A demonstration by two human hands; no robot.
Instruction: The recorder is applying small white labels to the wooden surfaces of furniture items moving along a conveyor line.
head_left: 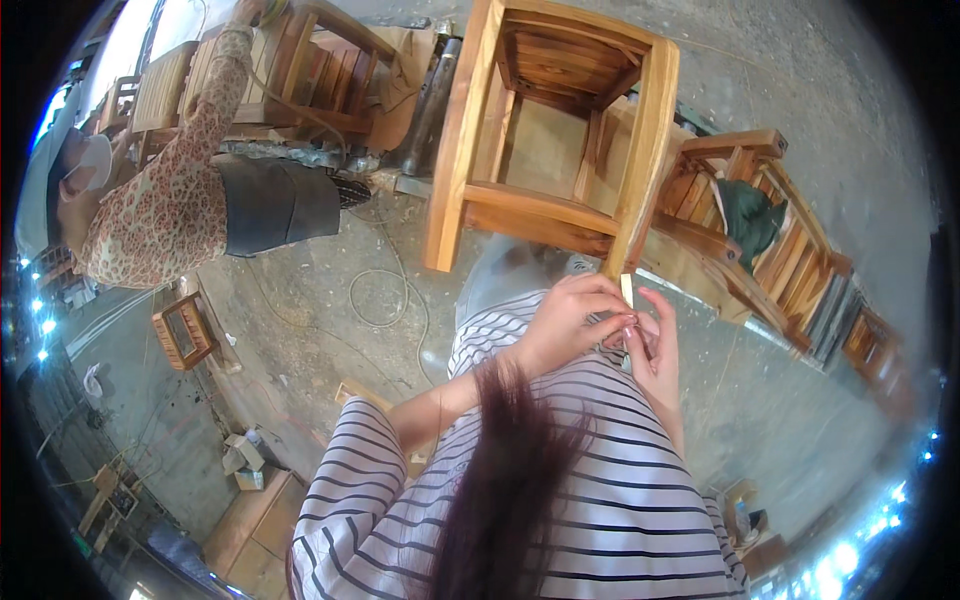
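My left hand and my right hand meet in front of my striped shirt, their fingertips pinched close together. A small, thin, pale yellow strip sticks up between them; its lower end is hidden by the fingers, and I cannot tell what it is made of. Just beyond my hands stands a wooden chair frame, tilted so that its legs point toward me and the slatted underside of its seat shows. One of its legs ends right beside my left fingers. Neither hand visibly grips the chair.
At left a person in a leopard-print top works along a row of wooden chairs. More chair parts lie at right, a dark green cloth on them. A hose coils on the concrete floor, near a small wooden frame.
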